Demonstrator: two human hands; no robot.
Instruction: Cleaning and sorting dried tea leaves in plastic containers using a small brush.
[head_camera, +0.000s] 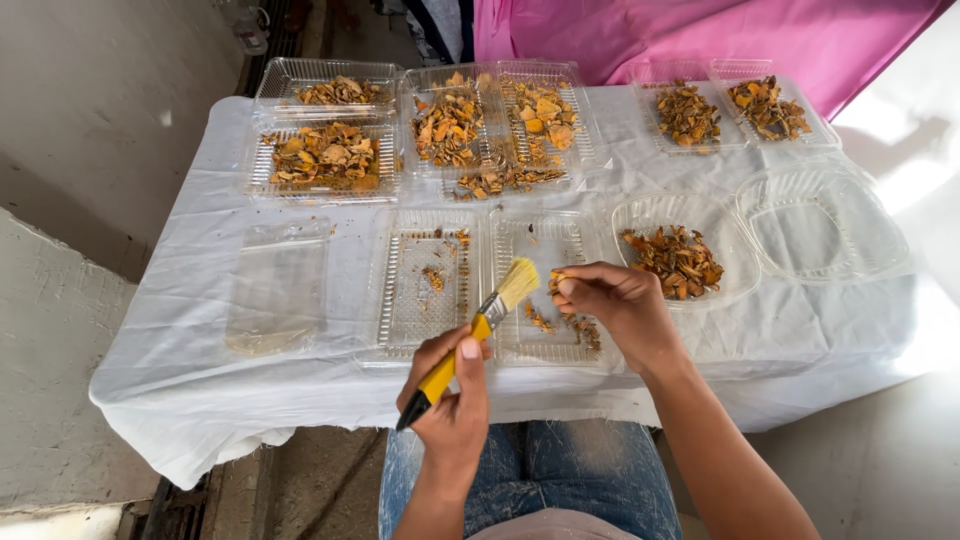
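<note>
My left hand (450, 400) grips a paintbrush (478, 328) by its yellow and black handle, the pale bristles pointing up and right. My right hand (612, 305) pinches a small orange-brown dried piece (556, 283) just beside the bristles. Both hands hover over an opened clear plastic clamshell tray (480, 285) that holds a few scattered dried pieces. To the right of my right hand lies a round clear container (640, 215) with a pile of dried pieces (680, 260).
A table under a white cloth (200, 330) carries several clear trays of dried orange pieces at the back (325, 155). An unfilled round lid (820, 220) lies at right, a flat clear lid (278, 285) at left. Pink fabric (700, 35) hangs behind. My knees in jeans (560, 480) are below.
</note>
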